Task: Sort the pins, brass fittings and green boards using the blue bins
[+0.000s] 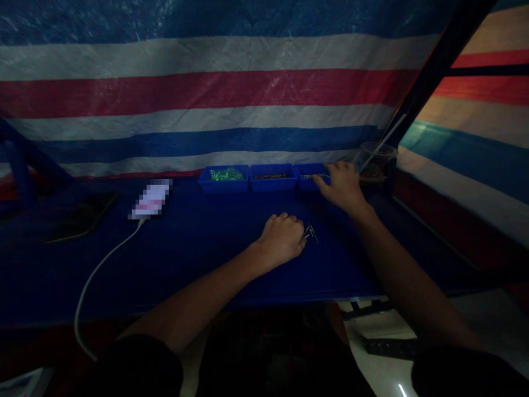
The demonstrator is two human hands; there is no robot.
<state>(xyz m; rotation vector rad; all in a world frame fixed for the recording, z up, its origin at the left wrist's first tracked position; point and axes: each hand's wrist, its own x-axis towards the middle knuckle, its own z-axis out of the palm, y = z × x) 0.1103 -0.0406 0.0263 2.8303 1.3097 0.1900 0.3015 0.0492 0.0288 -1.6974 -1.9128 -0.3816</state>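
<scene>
The fingers of our left hand (283, 240) are curled into a fist just in from the near edge of the blue surface (185, 264); we cannot tell whether they grip anything. Against the thumb side lies one small cluster of thin, silvery metal pins (312, 234), several in all, too fine to count surely. Our right hand (342, 184) reaches toward the far edge, fingers spread and thumb apart, over the rightmost of three blue rectangular plastic bins. That right bin (306, 184) holds slim silvery pieces, the middle bin (273, 184) many small brownish pieces, the left bin (225, 187) a bright green heap. By the far right corner we see one clear round plastic tub (386, 158). Left of the bins lies one phone with a lit screen (152, 199), its writing blurred into blocks; one white cable (94, 267) runs from it over the near edge. Farther left lies one dark flat slab (85, 216).
</scene>
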